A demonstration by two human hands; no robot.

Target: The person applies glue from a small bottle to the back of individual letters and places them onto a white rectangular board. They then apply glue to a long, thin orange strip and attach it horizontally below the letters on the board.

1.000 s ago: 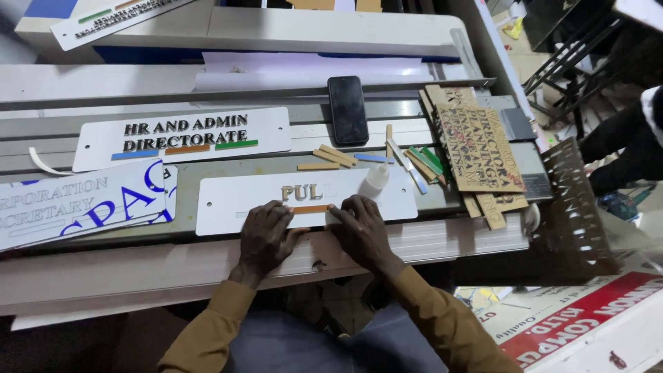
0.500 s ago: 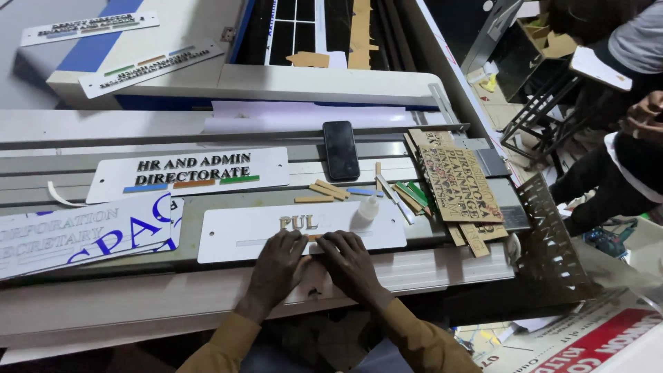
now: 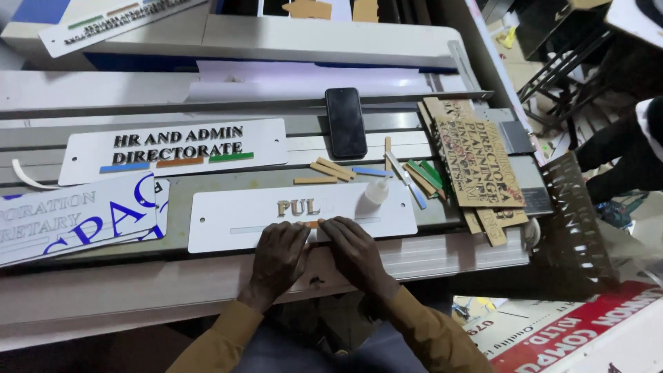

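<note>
**Both hands pressed to the lower edge of a white sign plate**

Left hand (image 3: pixel 277 252) and right hand (image 3: pixel 351 247) lie side by side, palms down and fingers flat rather than curled around anything, on the near edge of a long white sign plate (image 3: pixel 235 220) that rests on the grey counter (image 3: pixel 207 181). Their fingertips meet over a small orange strip (image 3: pixel 312 224) just under the gold raised letters (image 3: pixel 298 207) at the plate's middle, a pose that looks like pressing the strip down while steadying the plate (whether glue is under it cannot be seen). A small white squeeze bottle (image 3: pixel 376 191) stands on the plate just right of the letters, near the right hand.

Behind lies a second white plate (image 3: pixel 173 148), rounded at the ends, with black raised lettering over blue, orange and green bars. At far left lies a white panel (image 3: pixel 76 217) with pale grey and blue lettering. A black phone (image 3: pixel 346 122) lies flat beyond, loose tan, blue and green strips (image 3: pixel 331 169) are scattered between, and a tan board of cut-out letters (image 3: pixel 476 162) sits to the right
</note>
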